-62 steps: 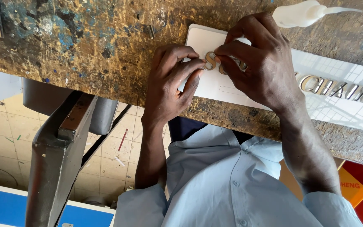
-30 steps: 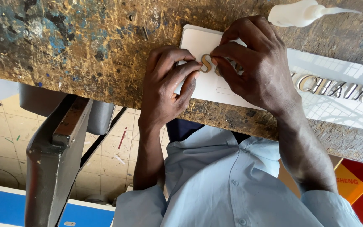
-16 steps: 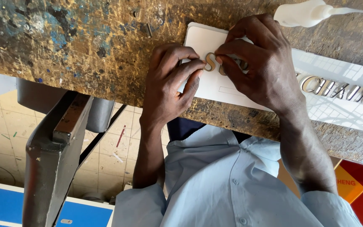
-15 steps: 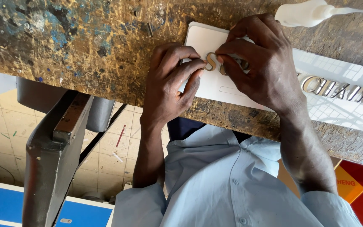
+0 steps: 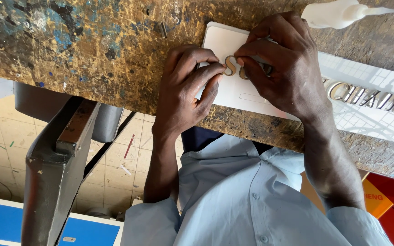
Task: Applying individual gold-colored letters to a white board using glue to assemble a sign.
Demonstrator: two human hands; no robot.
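A small gold-coloured metal letter (image 5: pixel 230 66) lies on a white sign board (image 5: pixel 233 91) that rests on a paint-stained wooden workbench (image 5: pixel 92 41). My left hand (image 5: pixel 185 86) pinches the letter's left side with fingertips and thumb. My right hand (image 5: pixel 283 64) presses on it from the right and covers the pieces beside it. Both hands meet over the board's left end. Further right on the board stands a row of metal letters (image 5: pixel 370 98).
A white squeeze bottle (image 5: pixel 338 13) lies on the bench behind my right hand. A grey steel frame (image 5: pixel 55 168) stands below the bench at left, over a tiled floor (image 5: pixel 1 146). A blue cabinet (image 5: pixel 1 223) sits bottom left, an orange box (image 5: pixel 375 198) bottom right.
Both hands stay on the metal letter, and the fingertips shift only slightly. The view wobbles a little.
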